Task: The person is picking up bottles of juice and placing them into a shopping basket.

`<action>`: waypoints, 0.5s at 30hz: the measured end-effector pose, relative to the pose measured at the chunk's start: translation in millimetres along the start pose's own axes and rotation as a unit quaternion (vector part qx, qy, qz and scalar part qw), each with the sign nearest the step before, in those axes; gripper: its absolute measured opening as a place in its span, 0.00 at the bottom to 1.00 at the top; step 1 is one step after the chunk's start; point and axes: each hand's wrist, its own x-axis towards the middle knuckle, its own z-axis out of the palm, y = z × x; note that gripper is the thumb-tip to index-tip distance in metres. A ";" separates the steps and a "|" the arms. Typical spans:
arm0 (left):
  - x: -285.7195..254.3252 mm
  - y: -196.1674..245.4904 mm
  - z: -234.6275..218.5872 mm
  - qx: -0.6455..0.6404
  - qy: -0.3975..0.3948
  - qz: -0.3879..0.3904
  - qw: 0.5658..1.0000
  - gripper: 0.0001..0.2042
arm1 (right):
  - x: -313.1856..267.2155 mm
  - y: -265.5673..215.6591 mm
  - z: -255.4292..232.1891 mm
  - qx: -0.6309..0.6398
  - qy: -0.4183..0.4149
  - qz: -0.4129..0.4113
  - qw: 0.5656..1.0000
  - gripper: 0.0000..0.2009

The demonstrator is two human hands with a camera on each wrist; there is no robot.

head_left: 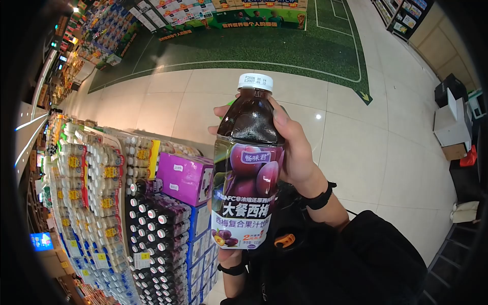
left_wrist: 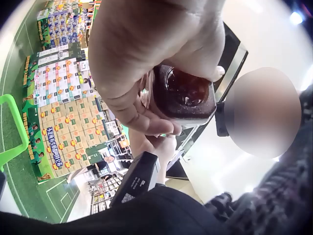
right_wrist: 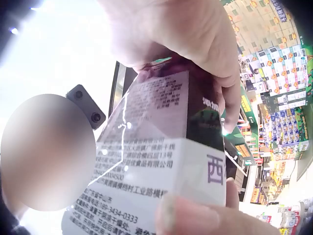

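Note:
A plum juice bottle [head_left: 246, 173] with a white cap is held up in front of me, its front label facing the head camera. My right hand [head_left: 297, 147] grips the upper part, thumb near the shoulder and fingertips showing on the far side. Below, my left hand [head_left: 231, 255] holds the lower end, mostly hidden behind the bottle in the head view. The left wrist view shows the left hand [left_wrist: 156, 44] curled round the dark bottle base [left_wrist: 188, 93]. In the right wrist view, small print covers the bottle's side label [right_wrist: 142, 166], under the right hand [right_wrist: 181, 34].
Stacked packs of dark-bottled drinks [head_left: 157, 229] stand at the left, beside a purple carton [head_left: 184, 175] and pale bottle packs [head_left: 96, 188]. Ahead lies a green mat [head_left: 244, 48] with white lines on the tiled floor [head_left: 356, 152]. White and brown boxes [head_left: 452, 124] sit at the right.

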 end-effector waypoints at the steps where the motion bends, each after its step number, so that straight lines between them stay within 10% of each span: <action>1: 16.4 0.3 18.9 0.000 0.000 -0.001 1.000 0.29 | -0.2 0.3 -2.3 0.001 0.000 0.000 1.000 0.34; 5: 51.8 -1.2 53.2 0.200 0.001 0.038 0.979 0.65 | -1.8 1.2 -13.8 -0.039 -0.048 0.002 0.998 0.39; 8: -17.7 5.2 -6.2 0.578 0.314 -0.064 0.751 0.66 | -0.6 1.6 -16.0 -0.076 -0.055 0.013 0.995 0.41; 9: -18.2 1.0 -21.2 0.577 0.315 -0.064 0.751 0.66 | -0.1 1.7 -16.2 -0.093 -0.056 0.014 0.994 0.42; 11: -16.7 -9.9 -40.2 0.321 0.255 0.172 0.896 0.66 | -1.5 5.1 -13.1 -0.083 -0.048 0.015 0.995 0.42; 12: 31.0 -2.2 26.9 0.276 0.138 0.086 0.947 0.67 | -2.1 6.5 -11.8 -0.072 -0.039 0.016 0.997 0.43; 15: 56.9 1.4 67.1 0.226 0.146 0.073 0.960 0.67 | -3.6 6.8 -8.8 -0.068 -0.049 0.025 0.996 0.44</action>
